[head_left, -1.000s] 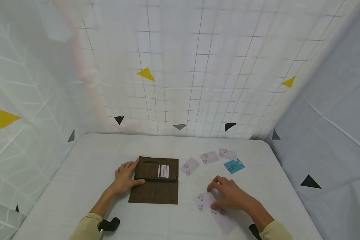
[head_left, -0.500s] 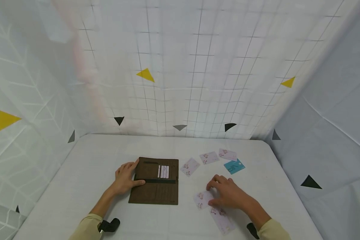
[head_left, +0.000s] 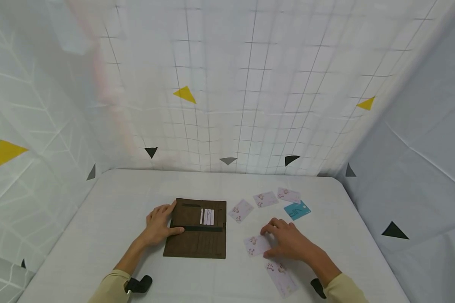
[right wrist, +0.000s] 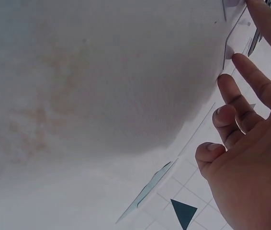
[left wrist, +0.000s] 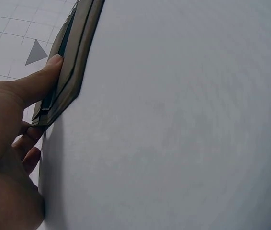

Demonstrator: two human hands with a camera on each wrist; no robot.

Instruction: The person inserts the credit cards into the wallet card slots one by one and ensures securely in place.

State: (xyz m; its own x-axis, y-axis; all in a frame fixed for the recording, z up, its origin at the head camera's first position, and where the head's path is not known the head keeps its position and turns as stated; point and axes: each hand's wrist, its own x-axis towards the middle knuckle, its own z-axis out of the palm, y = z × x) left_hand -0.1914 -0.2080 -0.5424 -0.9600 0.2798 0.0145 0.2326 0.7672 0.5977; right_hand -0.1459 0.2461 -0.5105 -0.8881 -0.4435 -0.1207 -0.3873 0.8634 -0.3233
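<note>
A brown wallet (head_left: 193, 246) lies unfolded on the table, with several pale card edges (head_left: 208, 216) showing in its upper slots. At its left side my left hand (head_left: 157, 228) grips it, thumb over the fold; the left wrist view shows the thumb on the wallet (left wrist: 80, 57) and fingers at its edge. My right hand (head_left: 292, 244) pinches a pink flowered card (head_left: 255, 245) between thumb and fingertips, low over or on the table. Just below it lies another flowered card (head_left: 281, 280). The right wrist view shows my right hand (right wrist: 250, 124) with fingertips at a card's edge.
Three flowered cards (head_left: 241, 211) (head_left: 266, 199) (head_left: 288, 195) lie beyond my right hand, and a teal card (head_left: 297, 211) touches the rightmost one. White sheeting stands behind and beside the white table (head_left: 136, 185).
My right hand has shifted slightly away from me with the pinched card, which now lies apart from the card below it. My left hand and the wallet have stayed in place.
</note>
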